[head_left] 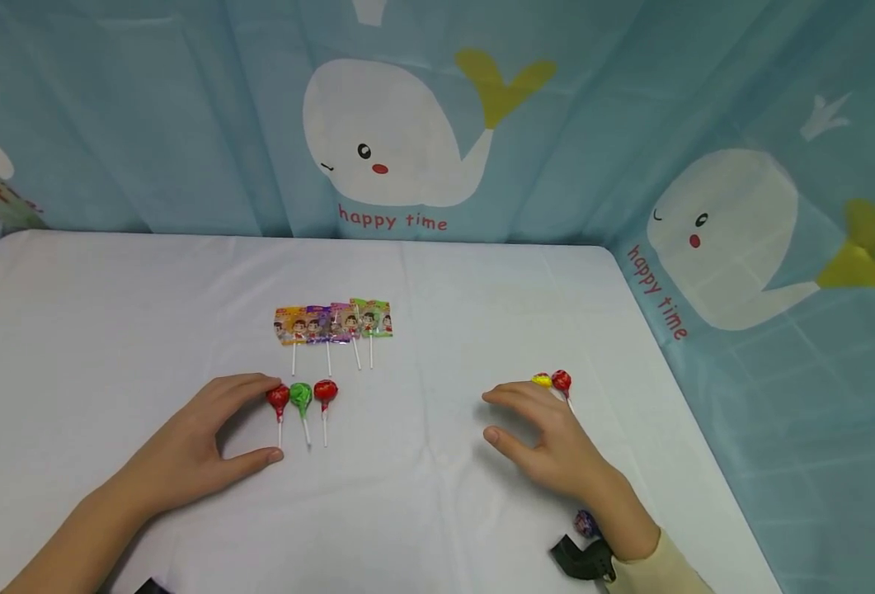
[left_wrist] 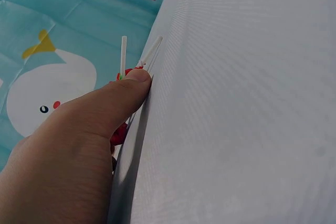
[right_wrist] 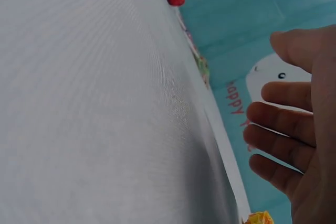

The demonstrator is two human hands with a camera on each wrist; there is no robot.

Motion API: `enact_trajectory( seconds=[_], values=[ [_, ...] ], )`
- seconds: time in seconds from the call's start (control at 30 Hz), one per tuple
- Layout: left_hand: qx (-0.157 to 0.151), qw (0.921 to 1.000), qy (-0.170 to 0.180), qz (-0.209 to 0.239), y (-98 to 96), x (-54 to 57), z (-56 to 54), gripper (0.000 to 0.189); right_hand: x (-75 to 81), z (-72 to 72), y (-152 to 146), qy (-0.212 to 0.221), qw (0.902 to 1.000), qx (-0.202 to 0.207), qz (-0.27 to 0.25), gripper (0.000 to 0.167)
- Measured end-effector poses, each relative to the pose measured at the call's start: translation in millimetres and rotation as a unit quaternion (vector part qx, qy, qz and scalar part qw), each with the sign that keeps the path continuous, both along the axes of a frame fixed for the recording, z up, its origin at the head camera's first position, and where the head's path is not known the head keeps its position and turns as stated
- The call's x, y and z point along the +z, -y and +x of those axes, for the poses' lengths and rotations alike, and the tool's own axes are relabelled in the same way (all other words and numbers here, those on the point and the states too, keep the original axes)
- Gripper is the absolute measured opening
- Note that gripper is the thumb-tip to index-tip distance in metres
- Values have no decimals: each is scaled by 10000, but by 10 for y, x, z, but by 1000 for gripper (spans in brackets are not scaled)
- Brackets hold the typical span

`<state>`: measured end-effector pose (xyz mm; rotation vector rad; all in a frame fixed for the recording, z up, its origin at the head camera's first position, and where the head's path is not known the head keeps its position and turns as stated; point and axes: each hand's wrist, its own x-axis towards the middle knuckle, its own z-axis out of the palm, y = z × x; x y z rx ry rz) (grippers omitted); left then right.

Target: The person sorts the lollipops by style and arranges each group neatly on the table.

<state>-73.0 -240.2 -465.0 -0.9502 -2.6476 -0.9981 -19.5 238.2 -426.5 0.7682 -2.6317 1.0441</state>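
Observation:
A red lollipop [head_left: 278,398] lies beside my left hand [head_left: 195,445], the fingertips at its head and the thumb tip by the lower end of its stick. The hand arches wide, thumb and fingers apart. Just right stand a green lollipop [head_left: 301,396] and another red lollipop [head_left: 326,392] in the same row. In the left wrist view my thumb [left_wrist: 137,77] hides part of the lollipops, while a white stick [left_wrist: 123,56] rises past it. My right hand [head_left: 548,437] hovers over the cloth with loosely bent, spread fingers and holds nothing. Behind it lie a yellow lollipop [head_left: 542,379] and a red one [head_left: 562,381].
Several flat-wrapped lollipops [head_left: 329,324] form a row farther back on the white tablecloth [head_left: 437,495]. A dark purple wrapped candy [head_left: 586,524] and a black strap [head_left: 582,559] show near my right wrist. A blue whale-print curtain [head_left: 571,165] borders the table's back and right.

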Motion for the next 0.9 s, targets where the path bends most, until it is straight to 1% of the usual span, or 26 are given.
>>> enact_trajectory(
  seconds=[0.47,0.9],
  values=[
    [-26,10000,33,57,9,-7,5,95,-18,-1,-30,-103,9999,-121,-68,37],
    [-64,9999,47,108,0,12,6,93,-3,1,-32,-68,9996,-246,-80,37]
  ],
)
